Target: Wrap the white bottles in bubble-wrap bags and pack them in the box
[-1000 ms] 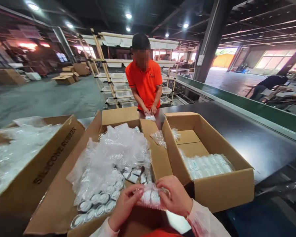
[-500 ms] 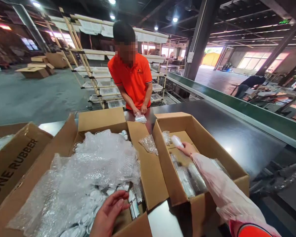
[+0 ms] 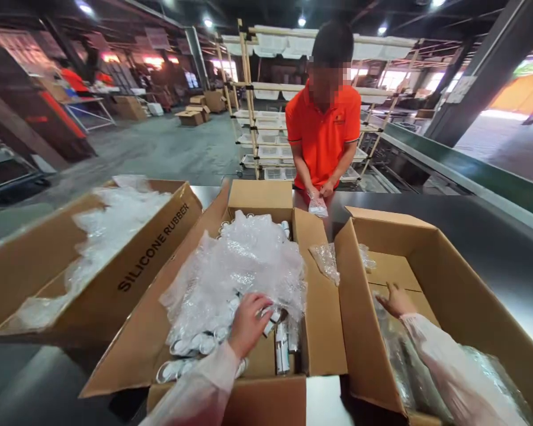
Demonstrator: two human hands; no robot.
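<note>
At the table's [image 3: 462, 206] near edge, the middle carton [image 3: 320, 334] carries heaped bubble-wrap bags [image 3: 253, 254] and a white bottle [image 3: 282, 350]; just beside the bottle, the left hand [image 3: 250, 322] is half open, holding nothing visible. Inside the rightmost carton [image 3: 484, 284], the right hand [image 3: 398, 300] is loosely spread, apparently empty, with clear-wrapped packs [image 3: 497, 373] toward the near end.

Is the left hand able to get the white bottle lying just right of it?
Probably yes: the left hand looks open and close by, and most of the white bottle lies uncovered.
</note>
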